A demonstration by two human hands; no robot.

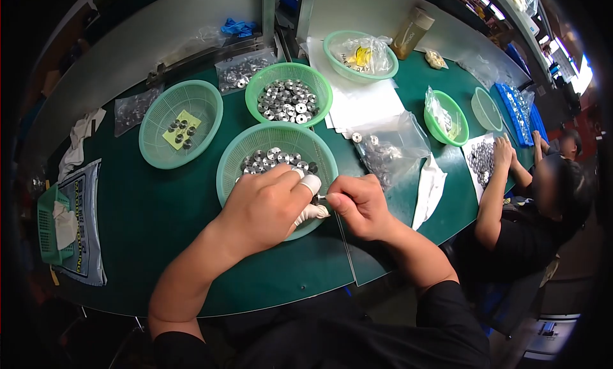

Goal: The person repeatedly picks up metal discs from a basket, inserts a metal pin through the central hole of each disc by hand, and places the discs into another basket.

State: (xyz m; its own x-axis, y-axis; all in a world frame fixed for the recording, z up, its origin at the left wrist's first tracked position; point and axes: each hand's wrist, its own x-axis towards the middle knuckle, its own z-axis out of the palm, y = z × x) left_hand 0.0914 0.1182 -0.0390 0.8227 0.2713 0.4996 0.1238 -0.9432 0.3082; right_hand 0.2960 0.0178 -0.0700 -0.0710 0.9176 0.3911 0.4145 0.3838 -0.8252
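Observation:
Over the nearest green basket [223, 161], which holds several round metal parts [274, 157], my two hands meet. My left hand [271, 203], with white finger covers on some fingers, is closed on a small metal part, mostly hidden by the fingers. Close on its right, my right hand [362, 206] is pinched, thumb against bent forefinger. A thin, short thing shows at its tips, pointing at the part; its kind is too small to make out.
Behind stands another green basket [288, 67] of metal parts; to the left, a basket [181, 85] holds a yellow note and several parts. A bag of parts [393, 152] and a white glove [429, 190] lie right. A co-worker's hands [503, 153] rest over parts on paper.

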